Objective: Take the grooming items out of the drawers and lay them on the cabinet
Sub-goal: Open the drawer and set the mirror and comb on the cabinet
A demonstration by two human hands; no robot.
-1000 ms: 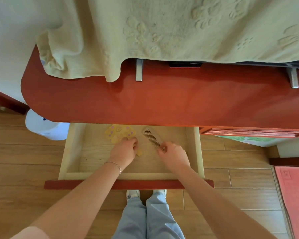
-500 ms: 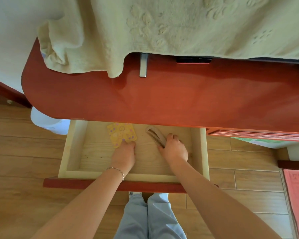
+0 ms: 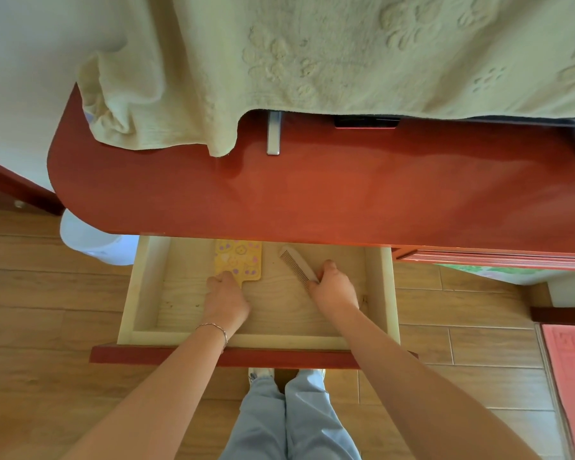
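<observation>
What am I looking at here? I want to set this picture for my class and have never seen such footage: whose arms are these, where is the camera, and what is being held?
The camera sits on a person's head, looking down past their arms. There is no machine, only two bare hands reaching into an open pale wooden drawer under a glossy red cabinet top, partly draped with a cream embossed towel. The left hand grips the handle end of a yellow flowered paddle-shaped item. The right hand grips a pale fine-toothed comb. Both items are in the drawer.
</observation>
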